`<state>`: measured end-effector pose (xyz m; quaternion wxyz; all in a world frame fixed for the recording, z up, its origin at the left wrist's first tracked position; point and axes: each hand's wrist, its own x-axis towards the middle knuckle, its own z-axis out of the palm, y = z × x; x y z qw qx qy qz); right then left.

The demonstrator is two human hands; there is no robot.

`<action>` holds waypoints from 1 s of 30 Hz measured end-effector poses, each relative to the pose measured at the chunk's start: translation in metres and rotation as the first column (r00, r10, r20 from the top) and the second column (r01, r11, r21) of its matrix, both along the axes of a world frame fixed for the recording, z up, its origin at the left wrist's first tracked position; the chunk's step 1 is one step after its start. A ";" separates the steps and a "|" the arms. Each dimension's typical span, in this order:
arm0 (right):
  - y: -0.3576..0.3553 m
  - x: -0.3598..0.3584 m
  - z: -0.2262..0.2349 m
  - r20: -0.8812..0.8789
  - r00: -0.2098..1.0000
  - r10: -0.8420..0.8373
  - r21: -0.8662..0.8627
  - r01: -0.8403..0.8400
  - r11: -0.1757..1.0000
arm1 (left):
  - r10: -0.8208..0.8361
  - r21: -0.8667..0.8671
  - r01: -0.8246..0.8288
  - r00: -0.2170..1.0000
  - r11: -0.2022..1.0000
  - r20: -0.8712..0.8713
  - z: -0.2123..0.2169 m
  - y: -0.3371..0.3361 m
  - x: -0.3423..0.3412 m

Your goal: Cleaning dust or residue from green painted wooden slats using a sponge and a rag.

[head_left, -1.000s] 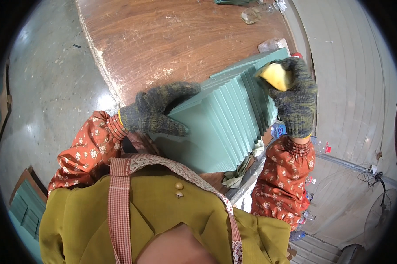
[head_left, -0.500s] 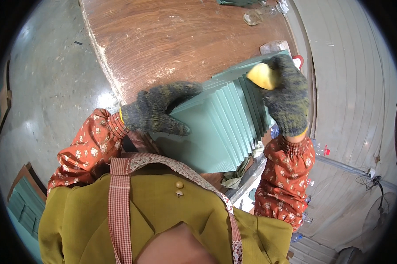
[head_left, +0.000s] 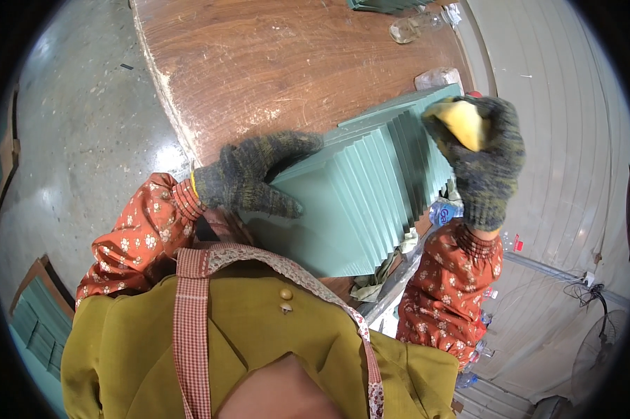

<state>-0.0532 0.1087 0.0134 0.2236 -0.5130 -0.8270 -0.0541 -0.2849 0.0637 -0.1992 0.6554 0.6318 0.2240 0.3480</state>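
Note:
A fanned stack of pale green glass sheets (head_left: 336, 213) leans on the brown table before me. My left hand (head_left: 255, 174), in a dark knitted glove, straddles the stack's left edge. Its thumb lies flat on the nearest sheet, while the other fingers reach over the top edge. At the stack's far right end, my right hand (head_left: 486, 157), gloved alike, is closed round a yellow sponge-like pad (head_left: 464, 124). That pad is held up close to the sheets' right edges; whether it touches them I cannot tell.
Beyond the stack on the wood-grain table (head_left: 280, 56) lie a wrapped block (head_left: 437, 78), a clear plastic bottle (head_left: 416, 28) and more green sheets (head_left: 385, 5). A crumpled cloth (head_left: 374, 285) sits under the stack's near corner. Right of it is a blue-labelled bottle (head_left: 444, 211).
My right hand has moved to the right with the yellow pad, uncovering more of the sheets' right edges and the blue-labelled bottle. The left hand stays in place.

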 end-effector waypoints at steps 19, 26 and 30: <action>-0.024 0.026 -0.025 0.035 0.999 -0.016 -0.100 0.019 0.995 | -0.006 -0.027 0.008 0.997 1.000 0.072 0.002 0.004 0.006; -0.003 0.000 -0.050 0.266 0.955 0.129 -0.073 -0.114 0.991 | 0.030 -0.104 -0.026 0.999 0.994 0.037 0.007 -0.003 -0.003; -0.003 0.005 -0.036 0.294 0.947 0.129 -0.124 -0.095 0.988 | 0.025 0.072 -0.024 1.000 0.997 -0.013 0.001 0.006 0.002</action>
